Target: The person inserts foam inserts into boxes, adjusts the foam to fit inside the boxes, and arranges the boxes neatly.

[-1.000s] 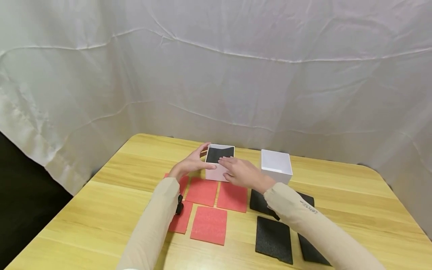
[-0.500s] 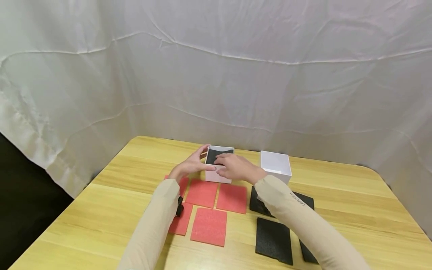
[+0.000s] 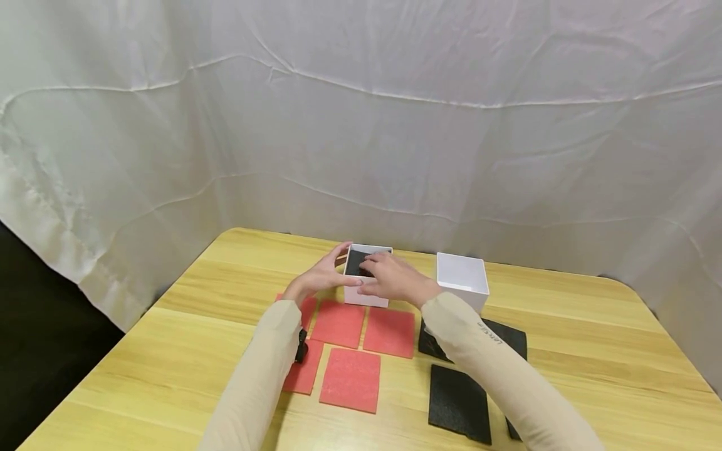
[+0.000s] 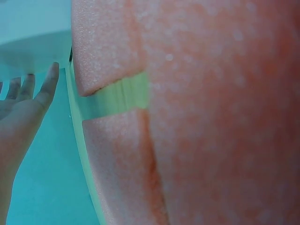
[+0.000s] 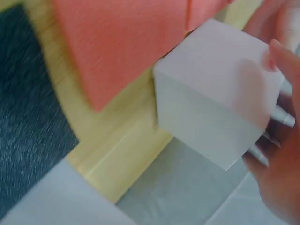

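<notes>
The left hand (image 3: 318, 277) lies with straight fingers against the left wall of a small white box (image 3: 365, 297), steadying it. The right hand (image 3: 395, 279) reaches over the box's open top, fingers loosely bent and pressing a black foam square (image 3: 356, 263) down inside it. Just below both hands, red foam squares (image 3: 350, 379) lie on the tabletop (image 3: 141, 369); black foam squares (image 3: 458, 403) lie under the right forearm. A second white box (image 3: 462, 279) stands just right of the right hand.

Soft, even light is falling across the head view, shadows staying faint under the arms. The left wrist view is showing a teal colour cast and close-up blur; the right wrist view is smearing throughout.
</notes>
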